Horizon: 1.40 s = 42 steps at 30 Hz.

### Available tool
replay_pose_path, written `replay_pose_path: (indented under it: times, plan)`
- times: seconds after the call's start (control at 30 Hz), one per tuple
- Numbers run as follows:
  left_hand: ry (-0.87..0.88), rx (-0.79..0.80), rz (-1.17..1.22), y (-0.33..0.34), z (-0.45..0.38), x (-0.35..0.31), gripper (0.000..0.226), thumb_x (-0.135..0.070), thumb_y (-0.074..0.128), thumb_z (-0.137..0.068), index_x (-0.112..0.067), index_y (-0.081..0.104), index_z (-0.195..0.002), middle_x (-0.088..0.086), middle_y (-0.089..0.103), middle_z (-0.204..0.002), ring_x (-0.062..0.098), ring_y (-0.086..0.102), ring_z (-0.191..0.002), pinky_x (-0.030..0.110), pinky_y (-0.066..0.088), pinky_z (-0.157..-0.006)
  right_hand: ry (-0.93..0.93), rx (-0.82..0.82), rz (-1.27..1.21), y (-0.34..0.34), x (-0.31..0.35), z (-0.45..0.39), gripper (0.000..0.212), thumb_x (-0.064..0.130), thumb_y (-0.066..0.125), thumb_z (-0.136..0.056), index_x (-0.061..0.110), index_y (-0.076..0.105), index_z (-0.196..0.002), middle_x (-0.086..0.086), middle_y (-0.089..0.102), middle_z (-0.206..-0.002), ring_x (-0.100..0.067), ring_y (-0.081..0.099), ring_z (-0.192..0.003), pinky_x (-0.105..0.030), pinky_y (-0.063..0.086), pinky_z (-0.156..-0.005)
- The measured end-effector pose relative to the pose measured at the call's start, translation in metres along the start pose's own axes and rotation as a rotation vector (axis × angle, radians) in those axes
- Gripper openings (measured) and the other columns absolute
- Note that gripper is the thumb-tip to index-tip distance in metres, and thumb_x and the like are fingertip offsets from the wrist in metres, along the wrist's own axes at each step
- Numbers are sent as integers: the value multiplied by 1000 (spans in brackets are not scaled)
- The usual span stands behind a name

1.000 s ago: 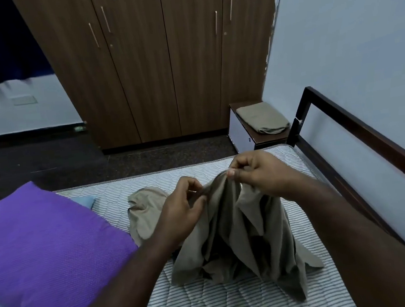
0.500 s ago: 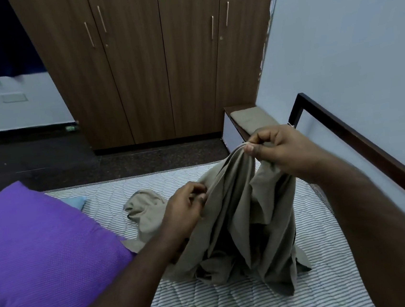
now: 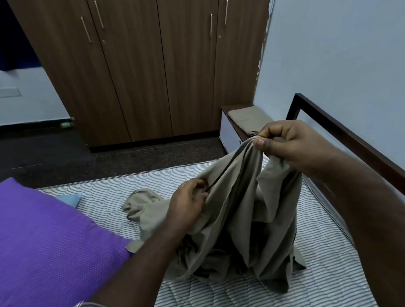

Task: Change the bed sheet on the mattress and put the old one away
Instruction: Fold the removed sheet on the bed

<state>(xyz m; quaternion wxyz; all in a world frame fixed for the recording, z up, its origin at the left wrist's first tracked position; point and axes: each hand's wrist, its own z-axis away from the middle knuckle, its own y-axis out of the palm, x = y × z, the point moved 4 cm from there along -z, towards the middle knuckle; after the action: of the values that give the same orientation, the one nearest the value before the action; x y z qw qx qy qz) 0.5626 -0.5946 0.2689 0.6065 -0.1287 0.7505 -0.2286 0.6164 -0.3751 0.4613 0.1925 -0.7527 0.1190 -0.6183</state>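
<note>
here the beige sheet [image 3: 240, 212] sits bunched in the middle of the bare striped mattress [image 3: 237, 299], lifted into a tent because both hands hold it up by one edge. the right hand [image 3: 293, 148] pinches a fold between thumb and curled fingers, raised above the bed near the dark bed rail [image 3: 371, 155], so the cloth hangs down and its weight pulls the creases straight. the left hand [image 3: 189, 204] is lower and closer to the body, its fingers curled into the same edge; judging by the spacing, the hands are working apart along the hem to find a corner. whether this is the fresh sheet being opened or the old one being gathered, i cannot tell. a second folded beige cloth [image 3: 247, 118] rests on the small cabinet [image 3: 229, 133] beside the wardrobe [image 3: 149, 59], set off the bed, likely to keep it out of the way. the purple pillow [image 3: 43, 245] lies pushed to the left side, leaving the mattress middle free for spreading.
</note>
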Motion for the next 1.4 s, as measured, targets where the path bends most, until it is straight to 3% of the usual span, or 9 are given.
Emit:
replay_pose_path:
  times: [0.1,0.27,0.5,0.63,0.73,0.8,0.97,1.13,1.4]
  plan:
    - [30,-16,-97,6,-3,-3,31,-23,77,-83,-16,66,-111,-5,63,-110,10,55,-102,22,42,-87,-14,17,23,2,3,-1,14,20,68,-93,13,71,-82,9,66,-71,-2,60,-69,-14,47,-62]
    - [23,-120,-183,-4,-16,0,13,-16,63,-89,-16,65,-101,0,64,-103,20,59,-100,35,47,-83,-17,9,22,-1,2,0,15,20,67,-93,15,71,-80,10,64,-68,-3,58,-66,-15,45,-60]
    - [144,-301,-252,-31,9,19,13,-11,65,-88,-19,56,-94,-5,60,-88,20,55,-86,40,46,-75,107,-151,-20,-10,-14,-14,19,20,67,-96,10,70,-79,-9,59,-71,-21,51,-68,-35,43,-65]
    - [376,-53,-183,-6,49,27,17,-10,48,-84,-22,56,-92,-5,54,-93,13,53,-85,37,49,-74,149,-214,-24,-1,-16,-28,22,18,68,-95,10,68,-74,-10,52,-66,-20,45,-63,-32,40,-62]
    - [253,-13,-153,11,57,47,30,-10,52,-90,-20,67,-113,-8,55,-113,8,57,-102,27,51,-85,147,-202,-49,8,-15,-34,25,20,70,-94,-1,66,-80,-13,51,-73,-23,43,-71,-36,38,-67]
    - [186,8,-143,16,58,54,32,-24,49,-94,-20,68,-119,-9,57,-118,8,58,-108,29,49,-92,139,-202,-54,10,-13,-37,25,19,70,-94,-2,65,-82,-13,51,-73,-23,43,-71,-37,38,-68]
    - [181,6,-219,15,50,60,28,-47,64,-87,-22,65,-98,-12,56,-94,13,58,-89,33,50,-77,104,-178,-28,10,-5,-38,23,20,69,-94,3,68,-79,-13,52,-72,-23,44,-70,-38,38,-67]
    - [212,7,-393,25,54,58,27,-39,70,-80,-20,54,-69,-8,56,-77,18,60,-72,31,44,-62,75,-166,-6,10,2,-36,26,20,68,-95,-6,67,-88,-15,55,-76,-24,47,-72,-40,41,-69]
    - [-100,33,-252,21,37,95,21,-27,59,-92,-11,73,-92,10,72,-98,28,67,-94,32,45,-80,112,-246,62,-9,-8,-39,28,24,69,-95,-1,68,-83,-11,56,-69,-20,50,-64,-32,42,-63]
